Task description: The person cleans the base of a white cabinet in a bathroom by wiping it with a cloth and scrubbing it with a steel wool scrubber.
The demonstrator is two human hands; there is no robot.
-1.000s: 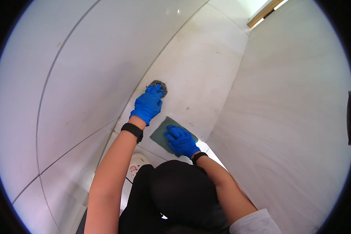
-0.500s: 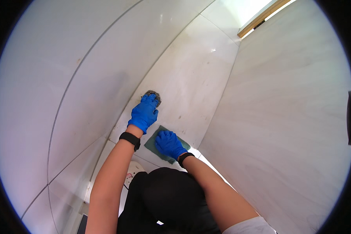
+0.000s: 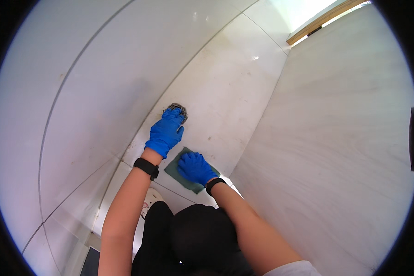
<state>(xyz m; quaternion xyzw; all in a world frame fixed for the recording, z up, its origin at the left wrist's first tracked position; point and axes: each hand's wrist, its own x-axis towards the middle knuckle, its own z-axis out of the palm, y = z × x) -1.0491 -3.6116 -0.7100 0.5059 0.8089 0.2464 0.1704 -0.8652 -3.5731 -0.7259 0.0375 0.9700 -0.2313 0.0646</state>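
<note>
My left hand [image 3: 166, 132], in a blue glove, has its fingers closed over a steel wool scrubber [image 3: 184, 117]. The scrubber presses on the pale floor tile [image 3: 221, 87], close to the foot of the left wall. Nearer to me, my right hand [image 3: 197, 168], also gloved in blue, leans on a folded green cloth [image 3: 183, 181] that lies flat on the floor. Its fingers are curled in against the cloth. Black bands circle both wrists.
A white tiled wall [image 3: 101, 92] rises on the left, and a pale grained panel [image 3: 326, 138] stands on the right. Small dark spots dot the tile between. A wooden edge [image 3: 319, 21] shows at the far right. My light shoe [image 3: 151, 198] is below my left forearm.
The view has shifted slightly, sliding the wall lines to the left. Both hands keep nearly the same places on the floor, with the scrubber and the cloth still under them.
</note>
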